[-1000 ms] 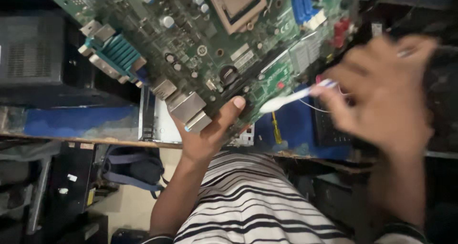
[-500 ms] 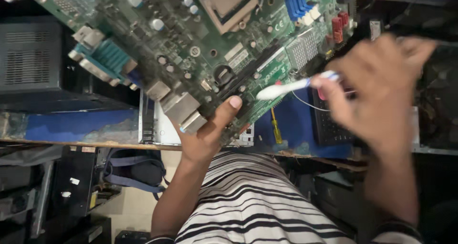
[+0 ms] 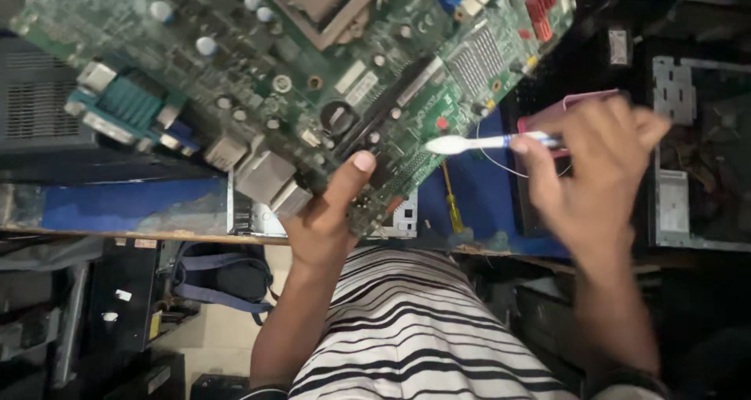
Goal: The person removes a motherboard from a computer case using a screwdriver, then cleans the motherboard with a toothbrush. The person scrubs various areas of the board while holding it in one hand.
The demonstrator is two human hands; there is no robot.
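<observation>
The left hand (image 3: 325, 228) pinches the green motherboard (image 3: 297, 79) at its near edge, thumb on top, holding it tilted above the blue worktop (image 3: 125, 204). The right hand (image 3: 594, 165), blurred, is closed around a white toothbrush (image 3: 489, 143) whose head touches the board's right edge. A yellow-handled screwdriver (image 3: 452, 208) lies near the worktop's front edge. At the right end sits what looks like an open computer case (image 3: 696, 157), its contents unclear.

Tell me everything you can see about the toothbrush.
The toothbrush has a white head and neck and a blue-and-white handle, plastic by the look. It lies nearly level in the air, pinched in the right hand, its head at the lower edge of the green circuit board, which the left hand holds up.
</observation>
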